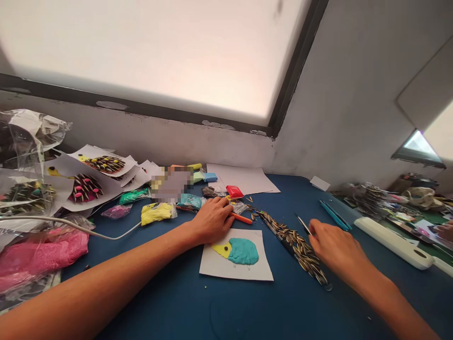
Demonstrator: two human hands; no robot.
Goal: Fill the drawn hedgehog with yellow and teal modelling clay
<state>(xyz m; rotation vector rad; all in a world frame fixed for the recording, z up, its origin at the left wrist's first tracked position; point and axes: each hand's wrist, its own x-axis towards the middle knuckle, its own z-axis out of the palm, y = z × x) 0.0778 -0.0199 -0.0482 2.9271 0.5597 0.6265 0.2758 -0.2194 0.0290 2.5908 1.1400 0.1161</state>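
My left hand [214,221] is closed, its fingers curled over the end of an orange pen [242,218] beside the small packets. Just below it lies a white paper card [214,264] bearing a hedgehog shape, with a teal clay body [244,251] and a yellow clay head [221,249] with a dark eye; short legs are drawn underneath. My right hand [331,243] is closed around a thin pointed metal tool [303,224]; its exact kind is hard to make out. Between the card and that hand, striped sunflower seeds [297,245] spill along a clear bag.
Hedgehog cards [104,163] pile up at the left, near a pink bag [46,255] and a white cable [116,236]. Packets of yellow clay [157,213] and red clay [234,191] lie behind. At right are a teal pen-like object [334,215] and a long white bar [392,241].
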